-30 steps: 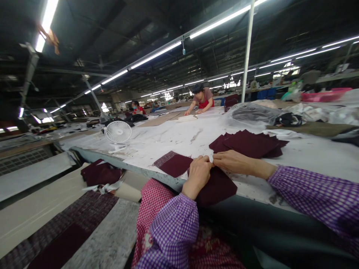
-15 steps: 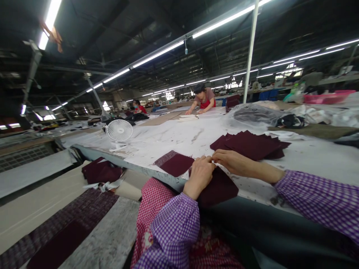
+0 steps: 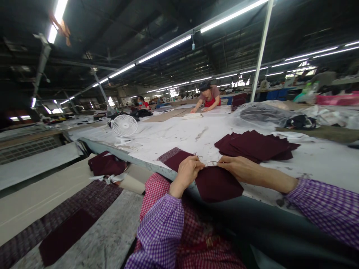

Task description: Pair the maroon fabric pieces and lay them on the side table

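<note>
A maroon fabric piece [image 3: 219, 185] hangs over the front edge of the white-covered table. My left hand [image 3: 188, 172] is closed in a pinch at the upper left corner of this piece. At its upper right corner, my right hand [image 3: 240, 170] pinches the top edge. Between the fingertips a thin pale strand shows, too fine to make out well. Just left and beyond lies another maroon piece [image 3: 177, 158] with a speckled grey end, partly behind my left hand. A fanned stack of maroon fabric pieces [image 3: 256, 145] rests beyond my right hand.
A small white fan [image 3: 124, 126] stands on the table [image 3: 174, 130]. Lower left, a bundle of maroon cloth [image 3: 105, 164] and a speckled strip [image 3: 105, 194] lie on a lower surface. Clear plastic [image 3: 258, 113] lies at the right. A person in red [image 3: 211, 100] works across the table.
My hands have moved apart, the left one leftward and down, stretching out the fabric's top edge and uncovering more of the piece. The whole view has shifted slightly.
</note>
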The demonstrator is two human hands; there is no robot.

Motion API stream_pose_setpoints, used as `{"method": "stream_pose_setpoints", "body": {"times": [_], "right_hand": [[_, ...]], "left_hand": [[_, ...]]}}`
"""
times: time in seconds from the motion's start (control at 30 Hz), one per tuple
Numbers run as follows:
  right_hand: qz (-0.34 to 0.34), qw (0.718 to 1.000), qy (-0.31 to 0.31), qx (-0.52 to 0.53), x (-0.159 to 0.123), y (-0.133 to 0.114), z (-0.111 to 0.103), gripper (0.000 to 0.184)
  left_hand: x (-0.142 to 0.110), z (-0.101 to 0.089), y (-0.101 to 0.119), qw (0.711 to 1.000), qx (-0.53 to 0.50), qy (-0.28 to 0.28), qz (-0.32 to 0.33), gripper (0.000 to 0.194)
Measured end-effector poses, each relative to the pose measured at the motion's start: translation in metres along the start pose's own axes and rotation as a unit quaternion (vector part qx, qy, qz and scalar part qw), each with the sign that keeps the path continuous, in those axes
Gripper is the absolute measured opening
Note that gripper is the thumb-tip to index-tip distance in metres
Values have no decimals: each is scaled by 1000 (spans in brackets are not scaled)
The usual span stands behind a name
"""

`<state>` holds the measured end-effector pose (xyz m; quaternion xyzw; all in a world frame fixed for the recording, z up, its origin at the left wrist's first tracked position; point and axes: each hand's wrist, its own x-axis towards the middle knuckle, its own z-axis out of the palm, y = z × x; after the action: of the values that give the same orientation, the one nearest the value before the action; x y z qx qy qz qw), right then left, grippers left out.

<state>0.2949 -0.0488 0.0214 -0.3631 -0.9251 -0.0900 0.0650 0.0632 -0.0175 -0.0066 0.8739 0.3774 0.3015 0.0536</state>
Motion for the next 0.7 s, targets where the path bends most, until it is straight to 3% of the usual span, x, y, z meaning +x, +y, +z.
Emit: {"method": "stream_pose_setpoints", "body": {"times": [0.13,0.23,0.47,0.57,0.7], "right_hand": [[14,1000,-25,6,2,-1,-3,34],[-12,999,-34,6,3,2,-4,39],[-65,986,-69,-139,24,-6,-15,65],[-74,977,-93,-175,37,-14,-21,64],[-82,976,-97,-175,42,-18,-23,62]], "left_hand": [[-11,-7,-8,999,16,17,22,24],[-14,-8,-6,997,60,19,55,29],[-17,-12,-1,988,119,22,99,31],[-19,-13,-5,994,69,22,81,30],[-25,-16,-15,996,-66,58,-4,20]]}}
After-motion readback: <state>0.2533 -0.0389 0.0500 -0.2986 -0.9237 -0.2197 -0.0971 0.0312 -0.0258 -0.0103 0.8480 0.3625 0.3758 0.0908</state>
